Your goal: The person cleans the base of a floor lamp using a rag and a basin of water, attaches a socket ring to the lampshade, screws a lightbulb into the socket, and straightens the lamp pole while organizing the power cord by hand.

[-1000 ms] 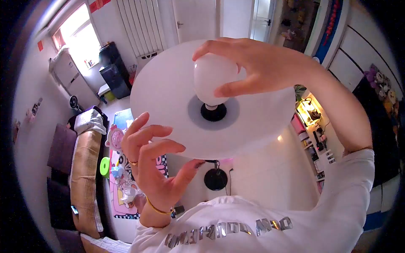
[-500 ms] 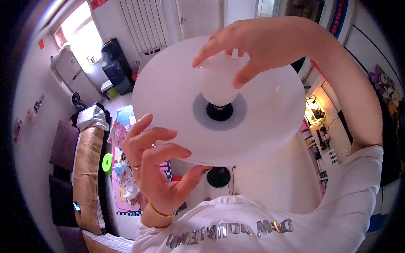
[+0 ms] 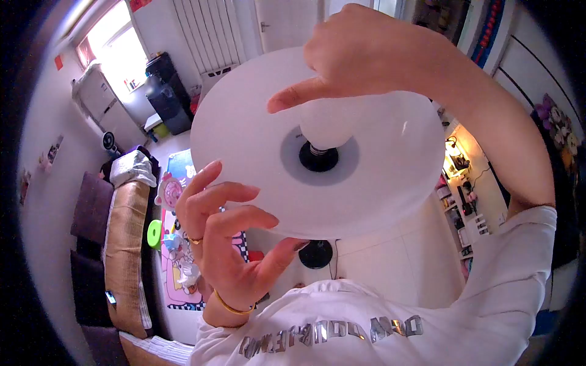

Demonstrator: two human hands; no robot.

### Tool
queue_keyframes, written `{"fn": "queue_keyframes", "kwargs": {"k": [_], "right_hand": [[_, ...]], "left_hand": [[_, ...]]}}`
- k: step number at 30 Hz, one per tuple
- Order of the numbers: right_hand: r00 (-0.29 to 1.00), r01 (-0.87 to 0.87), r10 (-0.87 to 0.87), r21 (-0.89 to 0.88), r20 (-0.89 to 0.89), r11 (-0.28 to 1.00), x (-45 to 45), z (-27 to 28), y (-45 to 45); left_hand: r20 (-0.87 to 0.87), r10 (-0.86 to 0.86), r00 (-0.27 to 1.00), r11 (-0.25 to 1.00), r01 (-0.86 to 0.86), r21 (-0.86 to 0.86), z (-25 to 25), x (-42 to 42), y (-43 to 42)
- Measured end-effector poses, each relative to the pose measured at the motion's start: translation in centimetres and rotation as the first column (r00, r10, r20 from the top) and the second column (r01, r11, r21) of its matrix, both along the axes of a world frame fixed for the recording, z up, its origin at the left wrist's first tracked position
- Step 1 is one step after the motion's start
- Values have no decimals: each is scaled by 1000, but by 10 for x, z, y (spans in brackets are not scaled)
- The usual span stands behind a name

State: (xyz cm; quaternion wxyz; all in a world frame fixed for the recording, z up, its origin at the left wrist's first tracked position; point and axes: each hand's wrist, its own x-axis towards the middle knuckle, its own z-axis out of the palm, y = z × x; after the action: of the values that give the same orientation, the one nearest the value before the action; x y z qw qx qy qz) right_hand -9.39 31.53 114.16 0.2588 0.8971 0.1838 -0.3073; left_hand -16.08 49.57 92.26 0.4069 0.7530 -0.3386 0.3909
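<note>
A white light bulb (image 3: 326, 122) stands in the black socket (image 3: 318, 158) at the middle of a wide white lampshade (image 3: 244, 134), which opens upward. My right hand (image 3: 360, 58) is closed over the top of the bulb, its thumb stretched across to the left. The other fingers of that hand are mostly hidden behind it. At the shade's near left edge, my left hand (image 3: 235, 235) grips the rim, with bent fingers over the inside and the thumb below.
A round black lamp base (image 3: 315, 254) stands on the floor below the shade. To the left are a sofa with a brown cover (image 3: 126, 244), a green stool (image 3: 155, 235) and a colourful play mat (image 3: 183, 296). Shelves (image 3: 458, 226) with small items line the right.
My right hand has twisted over the bulb, its thumb swinging from the bulb's right side across to the left. My left hand stays at the rim.
</note>
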Motion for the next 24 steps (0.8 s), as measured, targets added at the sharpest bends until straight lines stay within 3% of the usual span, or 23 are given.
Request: {"fn": "queue_keyframes", "kwargs": {"k": [3, 6, 8, 10, 13, 16, 18, 20, 22, 24], "right_hand": [[983, -155, 119, 285, 139, 946, -13, -12, -28], [982, -180, 130, 470, 137, 864, -9, -21, -46], [982, -171, 104, 502, 159, 848, -3, -32, -50], [953, -223, 86, 485, 289, 845, 2, -51, -52], [878, -456, 291, 477, 381, 751, 22, -59, -61], [875, -472, 283, 557, 394, 684, 21, -63, -55], [956, -251, 290, 599, 32, 760, 20, -27, -41], [941, -236, 335, 603, -56, 762, 15, -18, -40], [919, -348, 389, 590, 62, 728, 6, -26, -45], [941, -296, 338, 536, 21, 791, 1, -16, -40]], "left_hand": [[-11, -23, 1000, 998, 23, -53, -3, 2, -2], [-9, -16, 1000, 998, 15, -65, -2, 2, -4], [-9, -11, 1000, 999, 10, -53, -1, 1, -4], [-13, -15, 1000, 999, 15, -44, -1, 1, -2], [-3, -30, 1000, 997, 30, -74, -3, 4, -2], [-13, -21, 1000, 999, 21, -44, -3, 4, 1], [-14, -23, 1000, 999, 22, -50, -3, 4, -1], [-11, -24, 1000, 999, 24, -48, -3, 4, -2], [-4, -22, 1000, 999, 22, -38, -2, 4, -1], [-5, -19, 1000, 999, 18, -38, -2, 4, -1]]}}
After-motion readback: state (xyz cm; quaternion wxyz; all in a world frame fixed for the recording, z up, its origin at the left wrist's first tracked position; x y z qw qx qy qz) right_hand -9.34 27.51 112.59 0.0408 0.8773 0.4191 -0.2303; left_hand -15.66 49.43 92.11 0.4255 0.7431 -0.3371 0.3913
